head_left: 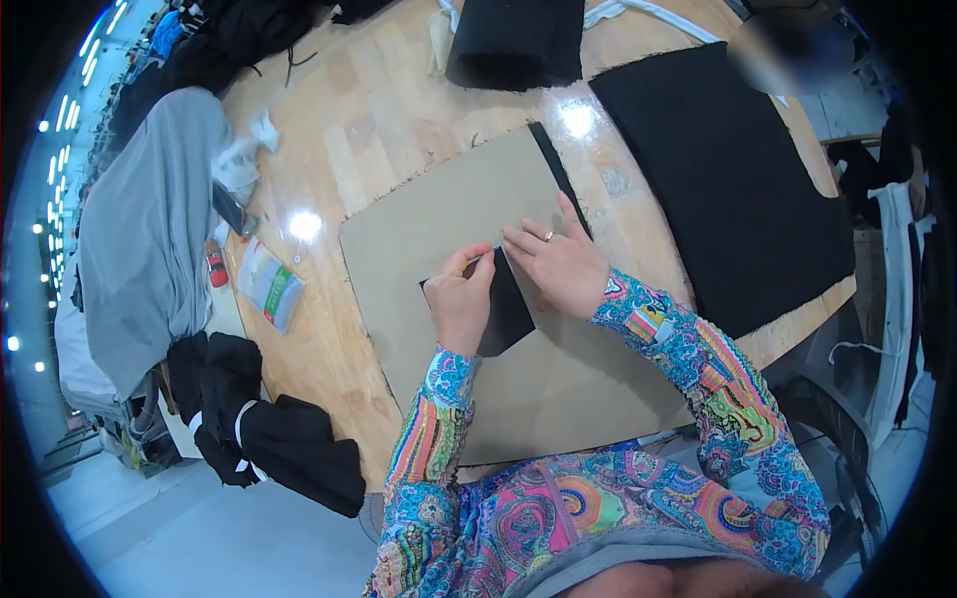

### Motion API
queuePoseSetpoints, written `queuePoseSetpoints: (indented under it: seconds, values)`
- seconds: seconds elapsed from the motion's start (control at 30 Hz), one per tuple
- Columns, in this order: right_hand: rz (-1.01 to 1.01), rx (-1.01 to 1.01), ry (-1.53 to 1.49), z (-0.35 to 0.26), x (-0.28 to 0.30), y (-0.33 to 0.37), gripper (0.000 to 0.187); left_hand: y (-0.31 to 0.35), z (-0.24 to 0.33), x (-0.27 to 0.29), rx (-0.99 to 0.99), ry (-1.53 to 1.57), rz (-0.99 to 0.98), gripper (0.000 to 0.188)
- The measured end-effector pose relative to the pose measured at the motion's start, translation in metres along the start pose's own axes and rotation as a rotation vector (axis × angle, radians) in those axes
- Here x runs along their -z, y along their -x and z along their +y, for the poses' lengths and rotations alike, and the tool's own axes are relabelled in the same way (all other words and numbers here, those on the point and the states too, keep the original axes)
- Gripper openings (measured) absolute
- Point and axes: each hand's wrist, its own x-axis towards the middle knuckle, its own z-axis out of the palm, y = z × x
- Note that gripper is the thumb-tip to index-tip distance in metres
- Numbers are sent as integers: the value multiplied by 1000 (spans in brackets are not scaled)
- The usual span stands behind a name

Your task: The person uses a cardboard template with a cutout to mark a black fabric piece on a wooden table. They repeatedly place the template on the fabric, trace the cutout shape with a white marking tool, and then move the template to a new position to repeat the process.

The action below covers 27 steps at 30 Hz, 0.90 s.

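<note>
A large beige fabric panel (429, 219) lies flat before me, with a black strip (560, 171) along its far right edge. On its middle rests a small, dark, pocket-shaped piece (508, 314). My left hand (461, 304) is over this piece's left side, thumb and forefinger pinched together at its top edge. What sits between those fingertips is too small to make out. Beside the piece's top right corner, my right hand (560, 257) lies on the beige fabric, its fingers stretched out and a ring on one of them.
A black fabric panel (728, 189) lies to the right, and folded black cloth (516, 45) at the far edge. Leftward are a packet (269, 284), a red lighter-like object (216, 263), grey cloth (150, 239) and a tied black bundle (264, 419). The wooden table (319, 169) carries the panels.
</note>
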Motion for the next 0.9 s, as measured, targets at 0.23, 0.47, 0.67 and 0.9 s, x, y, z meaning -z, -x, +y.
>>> queuePoseSetpoints:
  seconds: [0.23,0.47,0.67,0.9]
  values:
    - [7,-4,-42,1,3,0,79,-2,-5,-8,-168,-114,44,15]
    - [35,13,-56,1,4,1,76,11,-17,28,126,181,192,11]
    - [-30,8,-100,2,8,1,83,13,-54,73,246,215,257,10]
    - [-101,-31,-65,2,10,0,90,13,-32,65,198,125,248,13]
